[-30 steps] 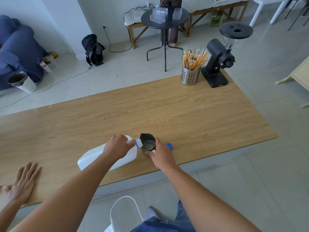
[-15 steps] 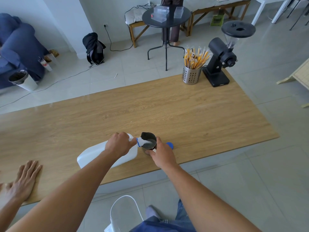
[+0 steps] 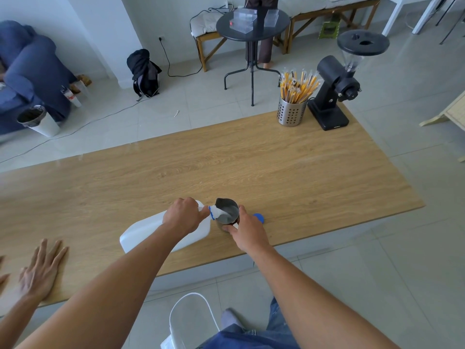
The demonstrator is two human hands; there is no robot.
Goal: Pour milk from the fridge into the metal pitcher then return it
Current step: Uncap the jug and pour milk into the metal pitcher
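A white plastic milk jug (image 3: pixel 141 234) is tipped nearly flat over the wooden table (image 3: pixel 226 170), its blue-ringed mouth over the rim of the small metal pitcher (image 3: pixel 227 212). A white stream of milk runs into the pitcher, which holds some milk. My left hand (image 3: pixel 185 216) grips the jug by its handle near the neck. My right hand (image 3: pixel 247 229) holds the pitcher from the near right side. The jug's blue cap (image 3: pixel 259 217) lies on the table just right of the pitcher, partly hidden by my right hand.
Another person's hand (image 3: pixel 41 269) lies flat on the table's near left corner. A perforated steel cup of wrapped straws (image 3: pixel 293 109) and a black coffee grinder (image 3: pixel 337 84) stand at the far right edge. A white chair back (image 3: pixel 191 316) is below the table edge.
The jug has tipped a little further and the milk stream into the pitcher is now plainly visible. Both hands stay in the same grip.
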